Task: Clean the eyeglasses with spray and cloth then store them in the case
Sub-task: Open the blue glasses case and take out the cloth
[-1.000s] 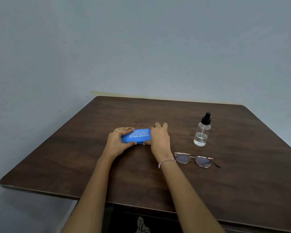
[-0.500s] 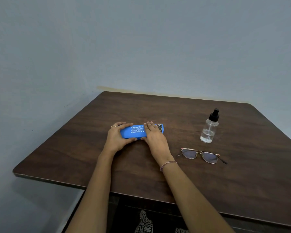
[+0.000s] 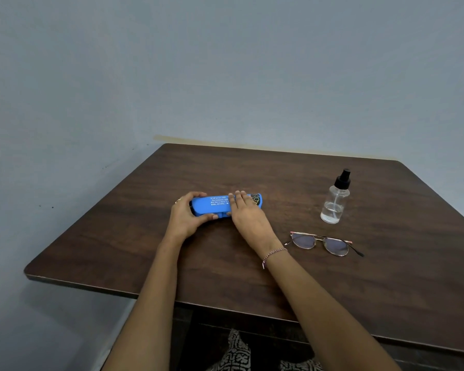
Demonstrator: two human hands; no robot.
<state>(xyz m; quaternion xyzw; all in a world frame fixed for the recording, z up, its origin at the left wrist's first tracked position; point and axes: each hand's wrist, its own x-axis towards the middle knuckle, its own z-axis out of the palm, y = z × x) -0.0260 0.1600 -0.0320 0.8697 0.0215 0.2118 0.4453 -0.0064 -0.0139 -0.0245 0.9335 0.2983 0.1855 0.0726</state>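
Note:
A blue eyeglass case point(image 3: 214, 206) with white print lies on the dark wooden table point(image 3: 252, 263), shut as far as I can see. My left hand point(image 3: 185, 218) grips its left end, thumb along the near side and fingers curled over the far side. My right hand point(image 3: 248, 214) lies across the case's right half with fingers fairly straight on its top. The eyeglasses point(image 3: 323, 243), thin metal frame, rest on the table to the right of my right wrist. A clear spray bottle point(image 3: 335, 202) with a black pump stands upright behind them. No cloth is visible.
The table stands in a corner against a pale blue wall point(image 3: 225, 76). Its left edge and near edge are close to my arms. Patterned fabric point(image 3: 236, 354) shows below the near edge.
My right hand slid from the case's right end onto its top, uncovering the end. The view shifted slightly; glasses and bottle stay where they were.

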